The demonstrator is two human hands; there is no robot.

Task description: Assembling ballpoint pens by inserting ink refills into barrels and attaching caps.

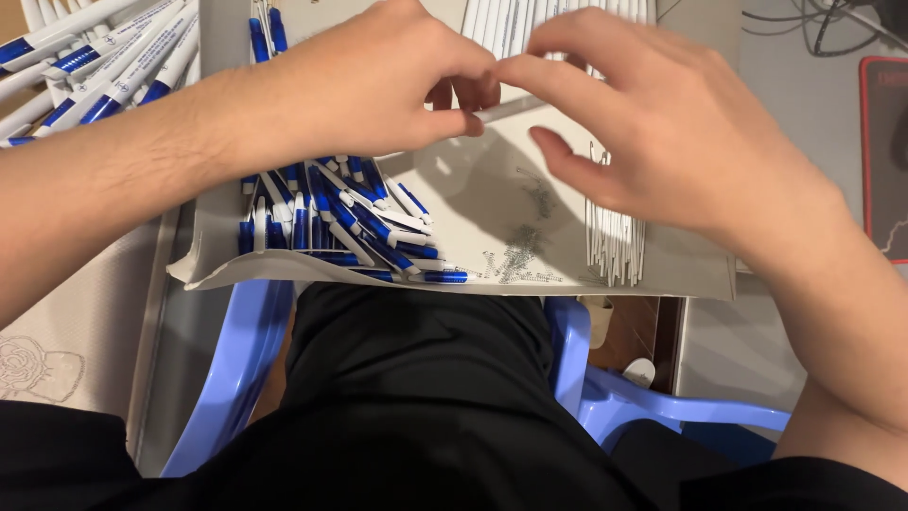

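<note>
Hands meet fingertip to fingertip above grey cardboard tray (pixel 662 270). Left hand (pixel 374 80) pinches thin white pen part (pixel 506 110); right hand (pixel 662 123) arched, fingers curled, touching same part. Blue pen pieces (pixel 340 218) heaped below left wrist.

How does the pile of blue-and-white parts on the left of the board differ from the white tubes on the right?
The blue-and-white pen parts lie jumbled, crossing one another; the thin white tubes lie side by side, nearly parallel. The parts are two-coloured and thicker; the tubes are plain white and slimmer. The parts sit below the left hand, the tubes partly under the right hand. Both rest on the grey cardboard sheet.
</note>
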